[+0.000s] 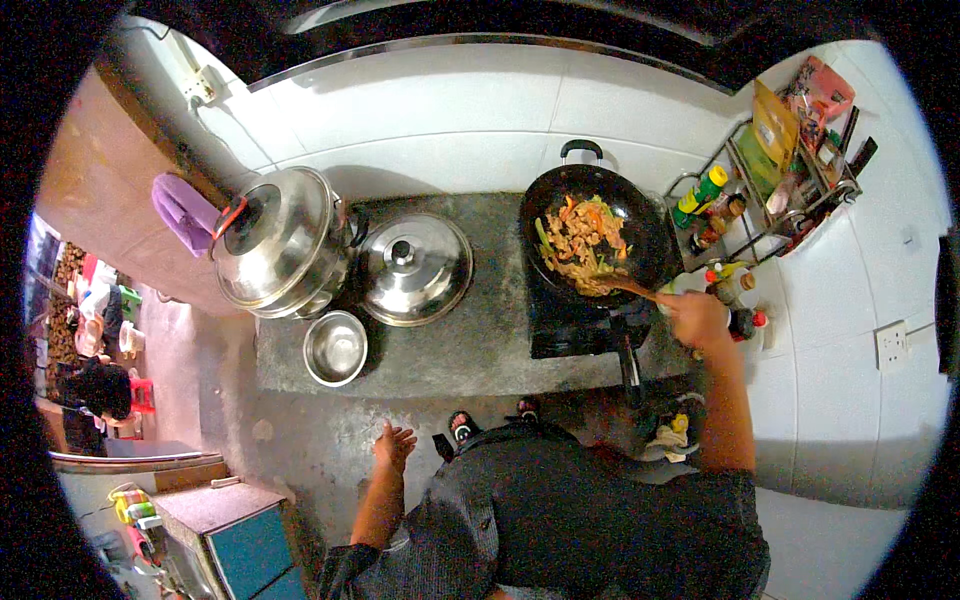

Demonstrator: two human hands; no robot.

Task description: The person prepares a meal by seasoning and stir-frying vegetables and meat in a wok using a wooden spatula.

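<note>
My right hand (696, 322) grips the handle of a wooden spatula (634, 286). The spatula's blade rests in cooked food (583, 236), pieces of meat with orange and green vegetables, inside a black wok (649, 225). The wok sits on a black gas stove (555, 330), and its long handle (630, 371) points toward my body. Away from the counter, my left hand (394, 446) hangs over the floor with fingers apart and nothing in it. Left of the wok, a domed steel lid (416, 274) lies on the grey counter (480, 352).
A lidded steel steamer pot (281, 240) and a small steel bowl (336, 349) stand at the counter's left. Sauce bottles (742, 322) and a metal rack (750, 195) crowd the right wall. A purple cloth (184, 214) hangs near the pot. A person (97, 390) is at far left.
</note>
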